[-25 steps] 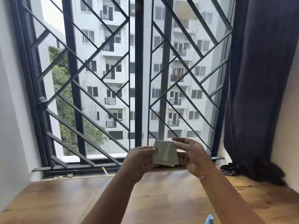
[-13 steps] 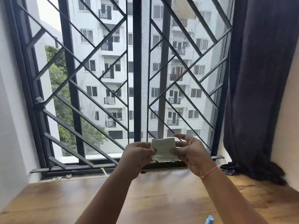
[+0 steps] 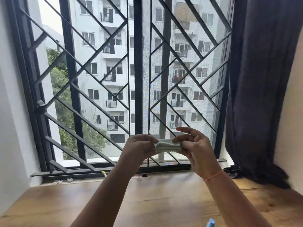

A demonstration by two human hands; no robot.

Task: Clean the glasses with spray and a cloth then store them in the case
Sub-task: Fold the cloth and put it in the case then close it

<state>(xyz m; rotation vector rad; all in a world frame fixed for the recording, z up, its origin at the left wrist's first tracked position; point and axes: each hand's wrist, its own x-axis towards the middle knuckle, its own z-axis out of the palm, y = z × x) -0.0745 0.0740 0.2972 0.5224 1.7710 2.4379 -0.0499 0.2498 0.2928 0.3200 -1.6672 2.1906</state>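
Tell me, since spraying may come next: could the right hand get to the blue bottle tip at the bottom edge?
Probably yes: the spray bottle lies below the right hand, nothing between, but that hand holds the cloth.

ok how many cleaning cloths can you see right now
1. A pale green cloth, folded small, is held up in front of the window grille, pinched between the left hand and right hand above the wooden table. The view cuts off the near table, so others could be hidden.
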